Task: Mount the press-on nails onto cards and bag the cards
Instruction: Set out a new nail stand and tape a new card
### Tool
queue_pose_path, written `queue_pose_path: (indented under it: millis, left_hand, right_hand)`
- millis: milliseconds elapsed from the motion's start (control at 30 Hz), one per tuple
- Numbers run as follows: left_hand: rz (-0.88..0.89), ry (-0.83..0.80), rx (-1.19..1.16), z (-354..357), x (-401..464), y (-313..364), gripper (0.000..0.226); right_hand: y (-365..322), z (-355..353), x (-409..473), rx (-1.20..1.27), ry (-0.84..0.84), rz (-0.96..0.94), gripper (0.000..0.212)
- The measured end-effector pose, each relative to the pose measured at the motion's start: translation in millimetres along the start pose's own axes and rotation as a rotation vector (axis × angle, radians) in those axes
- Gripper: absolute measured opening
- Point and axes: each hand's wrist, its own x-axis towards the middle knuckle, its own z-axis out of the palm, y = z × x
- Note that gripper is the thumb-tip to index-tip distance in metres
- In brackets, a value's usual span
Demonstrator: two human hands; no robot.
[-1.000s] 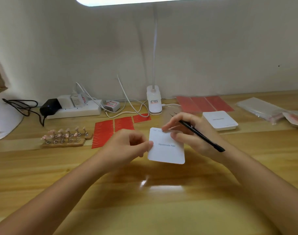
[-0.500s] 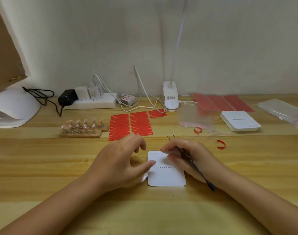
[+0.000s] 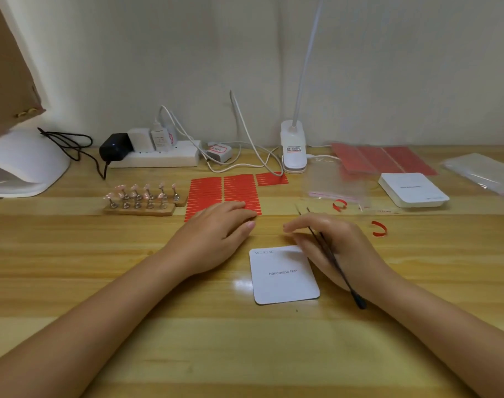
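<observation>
Now a white card printed "Handmade Nail" lies flat on the desk, long axis running away from the person, print upright toward them. Beyond it, the left hand rests with fingers relaxed and straight, tips on the red adhesive strips. The right hand, touching the card's right edge, pinches black tweezers. Nails on their wooden stand sit far left, nearer the left hand.
</observation>
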Motion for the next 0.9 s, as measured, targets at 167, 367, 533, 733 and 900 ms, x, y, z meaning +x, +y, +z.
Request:
queue_pose_path:
  millis: [167,367,533,733,900]
  left_hand:
    - [0.040,0.015,-0.065,-4,-9,-4,0.035]
    - [0.052,0.027,-0.084,-7,-14,-2,0.033]
    - [0.034,0.064,-0.136,-9,-2,-1,0.032]
    - [-0.030,0.121,-0.128,-2,36,3,0.029]
    - [-0.066,0.123,-0.039,12,44,4,0.039]
  right_hand:
    - [5,0,1,0.051,0.004,0.150,0.032]
    - [6,3,1,-0.064,-0.066,0.156,0.019]
    - [4,2,1,-0.088,-0.036,0.145,0.017]
    - [4,2,2,-0.094,-0.008,0.169,0.017]
    - [-3,-2,6,0.088,0.096,0.232,0.021]
